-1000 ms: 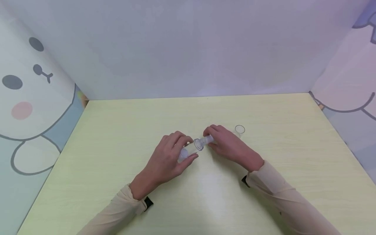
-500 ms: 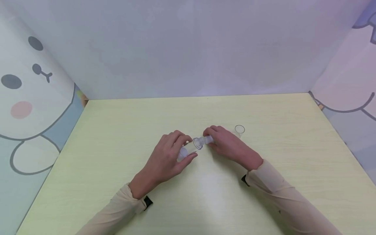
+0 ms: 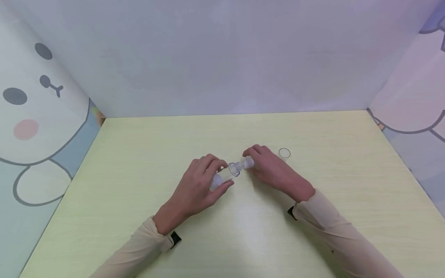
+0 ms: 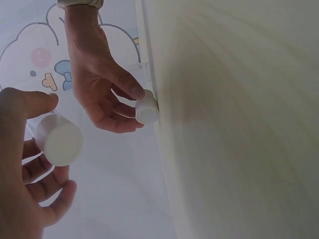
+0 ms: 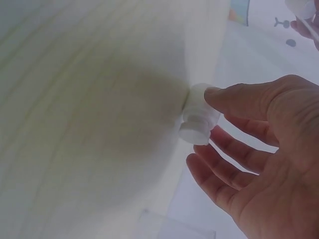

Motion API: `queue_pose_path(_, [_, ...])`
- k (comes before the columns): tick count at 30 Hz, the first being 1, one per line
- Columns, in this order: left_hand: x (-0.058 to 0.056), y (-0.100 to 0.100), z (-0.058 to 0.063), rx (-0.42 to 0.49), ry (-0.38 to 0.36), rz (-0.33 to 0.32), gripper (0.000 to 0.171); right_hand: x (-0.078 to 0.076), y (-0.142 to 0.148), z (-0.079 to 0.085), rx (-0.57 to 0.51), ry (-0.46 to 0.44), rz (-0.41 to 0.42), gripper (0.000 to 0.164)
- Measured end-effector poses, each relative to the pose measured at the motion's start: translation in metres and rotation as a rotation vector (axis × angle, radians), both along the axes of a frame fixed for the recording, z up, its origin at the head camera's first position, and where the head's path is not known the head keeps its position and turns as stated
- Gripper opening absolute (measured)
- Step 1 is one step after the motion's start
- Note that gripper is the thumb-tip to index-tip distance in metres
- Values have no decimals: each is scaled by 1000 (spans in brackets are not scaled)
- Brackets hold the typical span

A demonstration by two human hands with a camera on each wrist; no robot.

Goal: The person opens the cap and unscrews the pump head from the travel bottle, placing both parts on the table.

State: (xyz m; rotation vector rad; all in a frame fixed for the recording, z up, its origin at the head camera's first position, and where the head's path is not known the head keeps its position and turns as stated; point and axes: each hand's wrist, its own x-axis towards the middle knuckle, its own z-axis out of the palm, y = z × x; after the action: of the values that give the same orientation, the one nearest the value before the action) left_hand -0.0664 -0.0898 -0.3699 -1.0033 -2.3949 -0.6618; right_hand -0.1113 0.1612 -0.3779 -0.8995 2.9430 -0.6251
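My left hand (image 3: 196, 187) grips a clear cylindrical container (image 3: 226, 175) lying tilted, its dark-edged rim turned to the right. In the left wrist view, a round white end (image 4: 64, 143) of what that hand holds faces the camera. Between thumb and fingers, my right hand (image 3: 272, 170) pinches a small white bottle (image 5: 202, 107) with a round cap (image 5: 194, 133). Seen from the head, the bottle's narrow end overlaps the container's rim. The right wrist view has the bottle close over the tabletop. Part of the bottle is hidden behind the right hand.
A second clear container (image 3: 284, 153) with a thin dark rim stands on the pale wooden table (image 3: 156, 146), just beyond the right hand. Grey wall panels (image 3: 229, 58) close off the back, and cartoon-printed panels (image 3: 41, 116) flank both sides.
The right hand has shifted slightly away from the body and to the right, and more of the white bottle shows. The left hand and its container have barely moved.
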Motion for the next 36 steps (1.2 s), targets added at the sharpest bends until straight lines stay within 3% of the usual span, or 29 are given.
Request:
queue_pose_path(9, [-2,-1,0,25,-57,0,40,9,8,4,-31,-22,-30,41])
queue_pose_path(15, [-3,0,1,103,-140,-8,40,24,20,8,-67,-15,-47,43])
queue_pose_path(20, [-4,-2,0,120,-169,22,41,39,28,8,-58,-9,-57,45])
queue_pose_path(27, [-11,-6,-2,149,-194,65,40,54,35,7,-32,60,-33,44])
queue_pose_path(36, [-25,-6,-4,217,-305,95,40,63,41,6,-34,131,-8,40])
